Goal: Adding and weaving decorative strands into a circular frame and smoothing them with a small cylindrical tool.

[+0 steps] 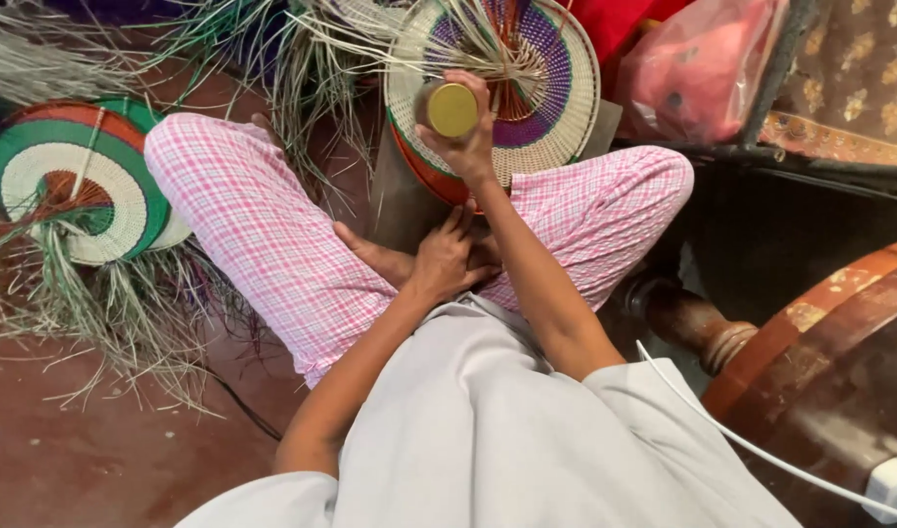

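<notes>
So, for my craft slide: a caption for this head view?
Seated cross-legged, right hand lifts a gold-lidded jar over a woven fan.

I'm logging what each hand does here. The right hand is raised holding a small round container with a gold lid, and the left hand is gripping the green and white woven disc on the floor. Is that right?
Not quite. In the head view the left hand rests in the lap on the crossed legs, well apart from the green and white woven disc, which lies untouched on the floor. The right hand does hold up the gold-lidded container.
</notes>
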